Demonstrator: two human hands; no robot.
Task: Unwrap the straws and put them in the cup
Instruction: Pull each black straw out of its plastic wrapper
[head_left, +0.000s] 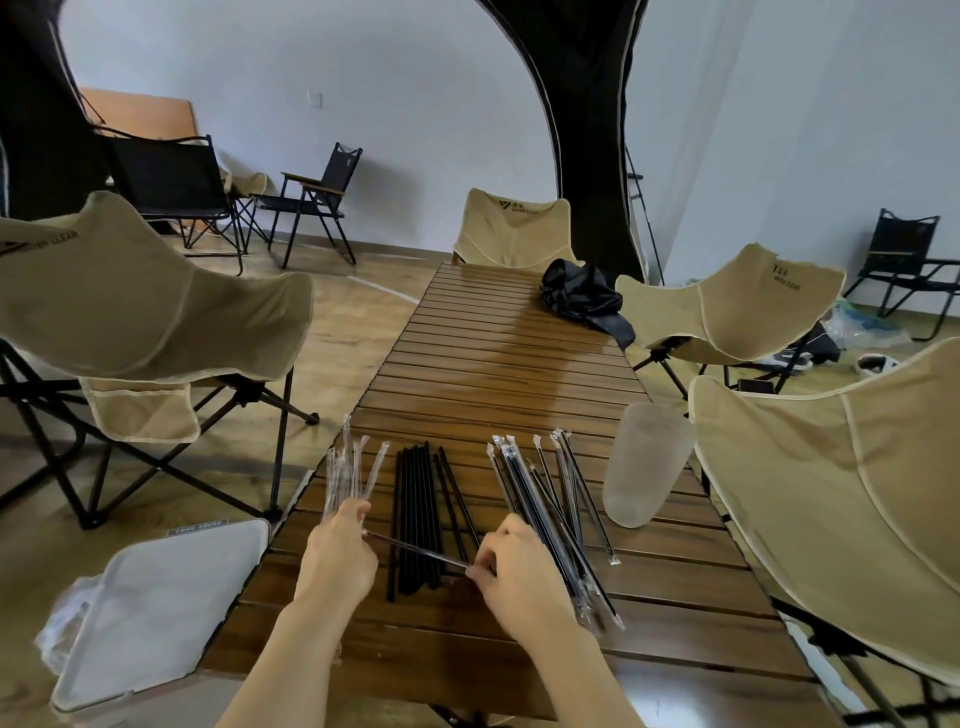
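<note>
Both hands were busy over the near end of the table (519, 364): the left hand (340, 548) and the right hand (522, 574) each pinched one end of a single straw (415, 549), stretched crosswise just above a row of bare black straws (415, 514). From where I stood I couldn't tell how much wrapper clung to it. The left hand's fingers also touched a fan of empty clear wrappers (347, 475) by the left edge. Beside the right hand lay the wrapped straws (543, 501), and beyond them, near the right edge, the frosted cup (644, 462) stood upright. A black bag (582, 296) sat at the far end.
</note>
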